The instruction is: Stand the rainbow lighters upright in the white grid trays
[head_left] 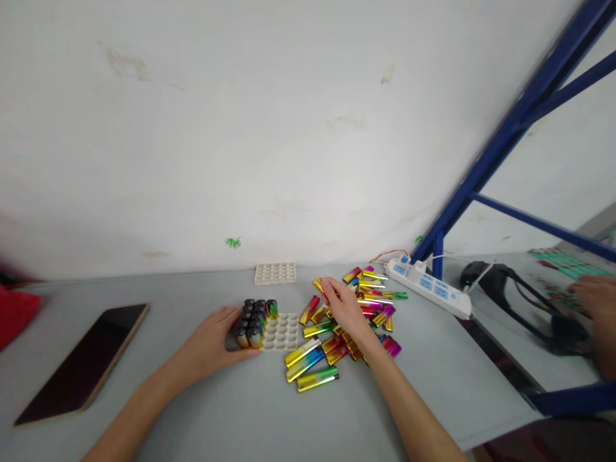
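Note:
My left hand (212,340) is curved round the left end of a white tray (282,332), thumb along the front and fingers behind. Several lighter-shaped tubes with black tops (251,321) stand upright in the tray's left part; empty oval pockets show on its right. Over the pile, my right hand (342,307) is closed in a pinch on a shiny gold lighter-shaped tube (317,286), partly hidden by the fingers. Below and around that hand lies a loose pile of metallic tubes (337,350) in gold, red, green, blue and purple.
A second white tray (275,273) lies against the wall. On the left are a dark tablet-like slab (84,362) and a red item (17,314). A power strip (428,287), blue metal frame (447,221) and black headset-like object (524,308) stand right; another person's hand (597,295) is beyond.

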### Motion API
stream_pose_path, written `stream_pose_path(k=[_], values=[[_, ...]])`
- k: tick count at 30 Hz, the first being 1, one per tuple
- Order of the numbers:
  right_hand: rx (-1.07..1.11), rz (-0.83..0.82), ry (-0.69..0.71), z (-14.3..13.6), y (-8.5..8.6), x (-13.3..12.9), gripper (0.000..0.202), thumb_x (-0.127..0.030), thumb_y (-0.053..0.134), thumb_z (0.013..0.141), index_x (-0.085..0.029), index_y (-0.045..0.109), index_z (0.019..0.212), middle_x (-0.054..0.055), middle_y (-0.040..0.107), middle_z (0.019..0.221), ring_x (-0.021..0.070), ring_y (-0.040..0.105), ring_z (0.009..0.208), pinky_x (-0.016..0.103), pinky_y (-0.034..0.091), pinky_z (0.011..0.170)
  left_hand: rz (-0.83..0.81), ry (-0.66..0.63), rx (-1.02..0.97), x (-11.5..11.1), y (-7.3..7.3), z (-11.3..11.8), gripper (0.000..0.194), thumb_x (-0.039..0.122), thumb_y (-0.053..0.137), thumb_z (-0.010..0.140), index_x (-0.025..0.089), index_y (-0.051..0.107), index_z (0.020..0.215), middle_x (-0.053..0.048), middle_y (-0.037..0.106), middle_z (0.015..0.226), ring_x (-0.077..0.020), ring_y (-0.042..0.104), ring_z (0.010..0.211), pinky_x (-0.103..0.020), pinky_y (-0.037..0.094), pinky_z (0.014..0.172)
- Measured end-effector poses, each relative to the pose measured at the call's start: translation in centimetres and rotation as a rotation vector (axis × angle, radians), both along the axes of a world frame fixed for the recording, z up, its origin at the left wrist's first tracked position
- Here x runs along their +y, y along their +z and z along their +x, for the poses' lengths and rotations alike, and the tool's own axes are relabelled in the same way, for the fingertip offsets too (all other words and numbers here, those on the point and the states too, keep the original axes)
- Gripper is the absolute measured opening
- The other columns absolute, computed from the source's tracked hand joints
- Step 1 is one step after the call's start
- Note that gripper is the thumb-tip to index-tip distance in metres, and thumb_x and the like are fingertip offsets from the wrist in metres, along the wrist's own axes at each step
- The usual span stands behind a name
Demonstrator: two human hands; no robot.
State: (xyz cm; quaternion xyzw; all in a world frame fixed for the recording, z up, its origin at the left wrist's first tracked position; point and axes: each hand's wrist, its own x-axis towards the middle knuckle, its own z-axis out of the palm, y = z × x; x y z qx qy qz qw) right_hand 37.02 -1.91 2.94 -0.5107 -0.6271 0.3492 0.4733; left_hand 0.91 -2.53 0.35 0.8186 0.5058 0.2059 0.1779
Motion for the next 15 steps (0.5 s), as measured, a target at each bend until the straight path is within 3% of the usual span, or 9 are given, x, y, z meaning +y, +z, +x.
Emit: stream_pose_path(k=[3, 6, 10, 12, 15], values=[[0.128, -0.101, 0.050, -0.6, -0.3, 0.0, 0.063, -0.090, 0.062, 0.107, -0.029, 0.076, 0.102, -0.004, 0.055, 0.071, 0.0202, 0.047, 0.064, 0.033, 0.038, 0.062, -0.008, 0.007, 0.003, -0.1, 0.0, -0.1, 0.065, 0.075, 0.095, 0.078, 0.028, 0.084, 0.122, -0.018, 0.092, 0.131, -0.0507, 0.087, 0.127, -0.064, 0.069, 0.117], [0.169, -0.117, 0.006, -0.7, -0.2, 0.0, 0.058, -0.082, 0.079, 0.098, -0.026, 0.080, 0.114, -0.006, 0.057, 0.071, 0.0184, 0.047, 0.063, 0.032, 0.037, 0.061, 0.000, 0.014, 0.012, 0.0, -0.1, -0.2, 0.067, 0.074, 0.098, 0.076, 0.029, 0.085, 0.124, -0.018, 0.092, 0.136, -0.0511, 0.086, 0.130, -0.064, 0.069, 0.119], [0.168, -0.069, -0.070, -0.9, 0.1, 0.0, 0.061, -0.084, 0.092, 0.085, -0.025, 0.074, 0.088, -0.004, 0.061, 0.071, 0.0178, 0.051, 0.067, 0.031, 0.042, 0.063, -0.006, 0.015, 0.023, 0.1, 0.0, 0.0, 0.065, 0.073, 0.099, 0.074, 0.029, 0.086, 0.121, -0.018, 0.093, 0.132, -0.0489, 0.087, 0.124, -0.061, 0.070, 0.117], [0.192, -0.052, -0.073, -1.2, 0.2, -0.1, 0.071, -0.093, 0.087, 0.087, -0.026, 0.067, 0.079, -0.002, 0.062, 0.072, 0.0187, 0.055, 0.069, 0.032, 0.047, 0.065, -0.011, 0.019, 0.024, 0.0, 0.1, 0.2, 0.064, 0.073, 0.099, 0.074, 0.028, 0.085, 0.119, -0.017, 0.092, 0.130, -0.0484, 0.087, 0.124, -0.060, 0.071, 0.116], [0.323, -0.091, 0.029, -2.2, 0.0, -0.4, 0.078, -0.104, 0.076, 0.092, -0.028, 0.062, 0.083, -0.002, 0.063, 0.072, 0.0193, 0.060, 0.067, 0.033, 0.056, 0.067, -0.017, 0.018, 0.018, -0.1, 0.2, 0.3, 0.065, 0.073, 0.099, 0.075, 0.027, 0.085, 0.120, -0.019, 0.092, 0.133, -0.0496, 0.087, 0.126, -0.063, 0.071, 0.118]])
